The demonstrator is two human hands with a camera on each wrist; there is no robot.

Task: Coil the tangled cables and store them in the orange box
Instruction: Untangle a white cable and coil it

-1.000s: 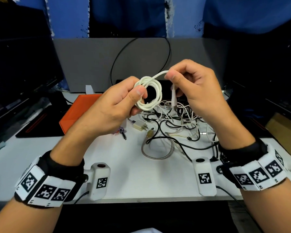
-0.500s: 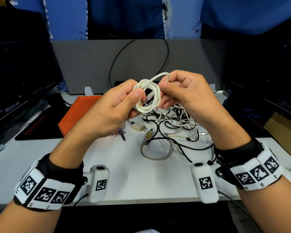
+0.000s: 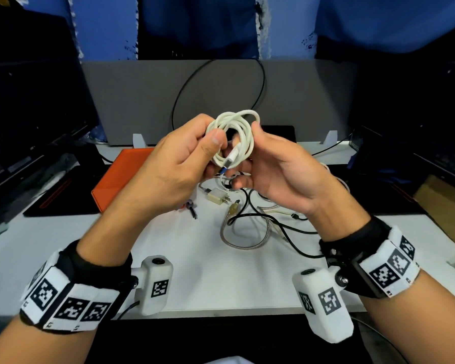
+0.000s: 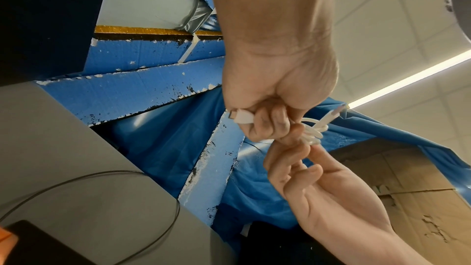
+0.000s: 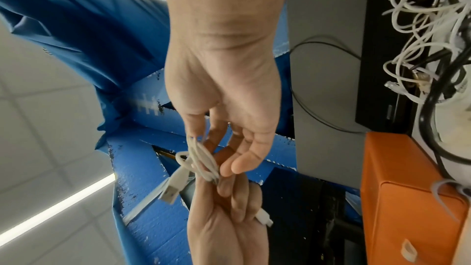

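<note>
A white cable coil (image 3: 243, 132) is held up above the table, gripped by my left hand (image 3: 216, 145) with the thumb pressed on its left side. Its USB plug (image 3: 230, 160) hangs across the middle of the loops. My right hand (image 3: 258, 158) is beside the coil on the right, fingers relaxed, fingertips touching the loops. In the right wrist view the USB plug (image 5: 170, 190) dangles free and the cable's other connector (image 5: 264, 219) sticks out of my left fist. The orange box (image 3: 116, 179) lies on the table to the left, partly hidden by my left hand.
A tangle of black and white cables (image 3: 260, 206) lies under my hands, with a white charger plug (image 3: 217, 198) and a braided metal cable (image 3: 244, 245). A grey divider panel (image 3: 142, 101) stands behind. Dark monitors flank both sides; a cardboard box (image 3: 444, 195) is at right.
My right hand pinched the cable's free end above the coil, brought it in to the loops and let go. It now lies with relaxed fingers against the coil. My left hand kept its grip.
</note>
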